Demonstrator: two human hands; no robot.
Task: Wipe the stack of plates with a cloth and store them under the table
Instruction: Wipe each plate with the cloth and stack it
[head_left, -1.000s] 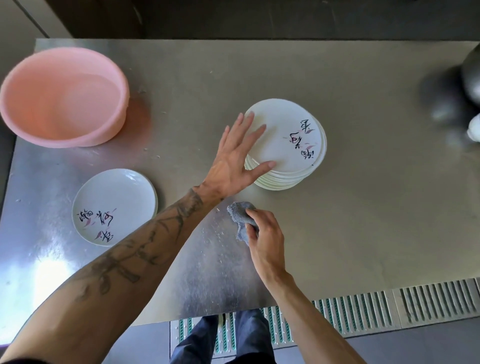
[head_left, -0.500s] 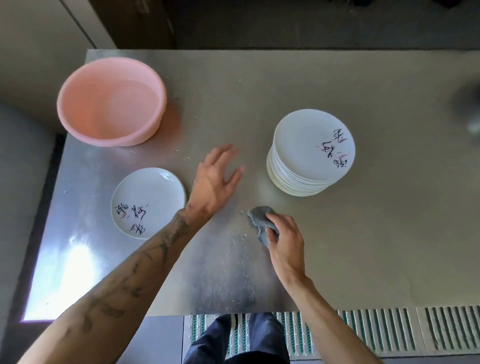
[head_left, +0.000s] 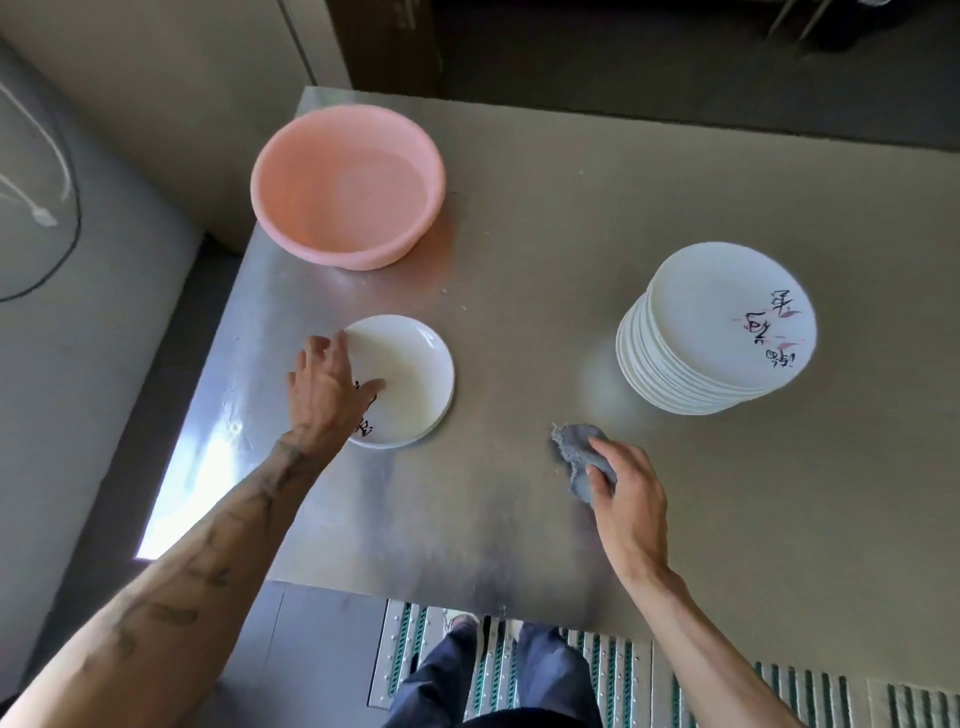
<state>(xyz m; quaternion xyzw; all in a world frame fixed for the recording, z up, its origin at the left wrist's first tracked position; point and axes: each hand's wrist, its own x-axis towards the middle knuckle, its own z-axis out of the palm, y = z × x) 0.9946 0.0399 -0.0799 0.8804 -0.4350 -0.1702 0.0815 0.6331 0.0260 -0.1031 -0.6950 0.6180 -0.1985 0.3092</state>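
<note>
Left grip (head_left: 322, 387) now flat on plate (head_left: 410, 374) — right grip (head_left: 628, 499) pinching cloth (head_left: 571, 448).

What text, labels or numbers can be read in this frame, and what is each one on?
On the top plate of the stack: black brush-style characters with pink strokes, seen sideways; I cannot read them.
On the single plate: similar black marks, mostly covered by the left hand; unreadable.
On the pink basin, the cloth and the table: no text visible.
</note>
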